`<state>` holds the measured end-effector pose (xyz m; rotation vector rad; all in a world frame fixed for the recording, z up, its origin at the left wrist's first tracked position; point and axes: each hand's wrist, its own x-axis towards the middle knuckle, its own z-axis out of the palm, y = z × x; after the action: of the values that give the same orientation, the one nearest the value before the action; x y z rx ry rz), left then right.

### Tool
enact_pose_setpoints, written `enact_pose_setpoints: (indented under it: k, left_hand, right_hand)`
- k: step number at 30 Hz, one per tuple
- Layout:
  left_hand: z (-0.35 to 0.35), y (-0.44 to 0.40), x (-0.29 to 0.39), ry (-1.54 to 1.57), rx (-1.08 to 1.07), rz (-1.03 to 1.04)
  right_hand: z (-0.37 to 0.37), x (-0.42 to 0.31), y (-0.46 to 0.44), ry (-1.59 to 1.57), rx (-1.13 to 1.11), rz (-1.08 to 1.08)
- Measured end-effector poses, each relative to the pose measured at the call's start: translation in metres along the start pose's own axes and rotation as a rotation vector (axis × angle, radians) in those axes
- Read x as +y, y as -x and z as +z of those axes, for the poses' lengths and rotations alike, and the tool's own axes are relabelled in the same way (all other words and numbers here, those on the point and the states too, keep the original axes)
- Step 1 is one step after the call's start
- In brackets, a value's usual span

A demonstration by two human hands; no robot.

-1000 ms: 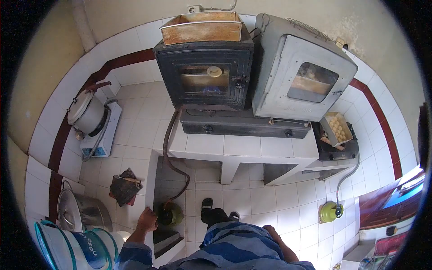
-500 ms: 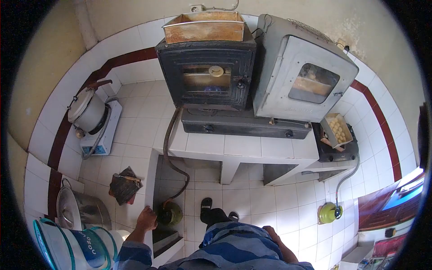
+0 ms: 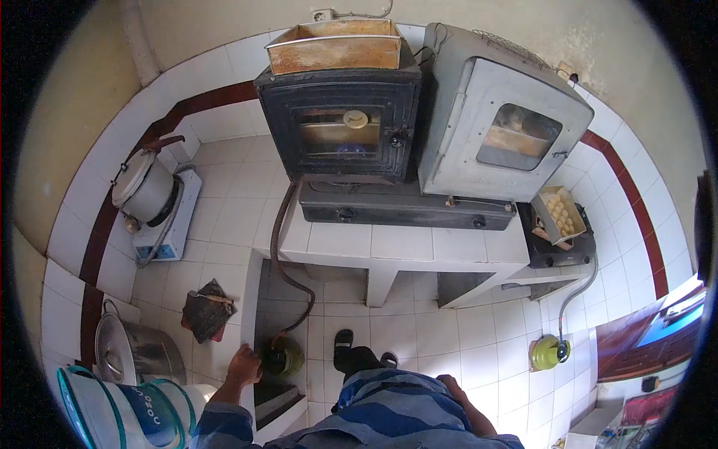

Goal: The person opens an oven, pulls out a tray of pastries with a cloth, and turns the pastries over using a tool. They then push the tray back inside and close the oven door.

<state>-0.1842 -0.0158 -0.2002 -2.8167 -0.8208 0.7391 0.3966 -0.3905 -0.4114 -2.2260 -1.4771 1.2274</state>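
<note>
My left hand (image 3: 244,365) rests at the edge of the tiled counter (image 3: 232,307), its fingers curled in and nothing visible in them. Just right of it, a green gas cylinder (image 3: 288,358) with a hose stands below counter level. Above that hand, a dark slab (image 3: 208,314) with a small tool across it lies on the tiles. My right hand (image 3: 449,385) hangs by my hip against the blue shirt (image 3: 404,404); its fingers are mostly hidden. Ahead stands a black oven (image 3: 336,123) with a lit flame behind its glass.
A grey oven (image 3: 508,127) leans beside the black one, both over a dark stove (image 3: 407,208). A rectangular baking pan (image 3: 336,54) sits on top. Left are a lidded pot (image 3: 146,187) and a steel pot (image 3: 153,348). Right are a box of dough balls (image 3: 561,217) and another cylinder (image 3: 546,353).
The view has shifted very slightly. Both hands and the things around them stay in place.
</note>
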Motion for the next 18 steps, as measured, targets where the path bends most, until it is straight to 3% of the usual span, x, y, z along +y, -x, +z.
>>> enact_pose_setpoints:
  k: [3,8,13,18]
  left_hand:
    - [-0.002,-0.001,0.0,-0.012,-0.073,-0.014]
    - [0.004,-0.001,-0.001,0.05,-0.044,-0.012]
    - [-0.005,0.0,0.001,0.016,-0.013,-0.014]
    - [-0.017,-0.001,0.001,-0.002,-0.075,0.013]
  right_hand:
    - [-0.001,-0.006,0.004,0.006,0.058,-0.003]
    - [-0.021,-0.03,0.011,-0.101,-0.025,0.093]
    - [0.0,0.0,-0.003,-0.015,-0.02,0.035]
    - [-0.018,-0.027,0.01,-0.092,0.002,0.026]
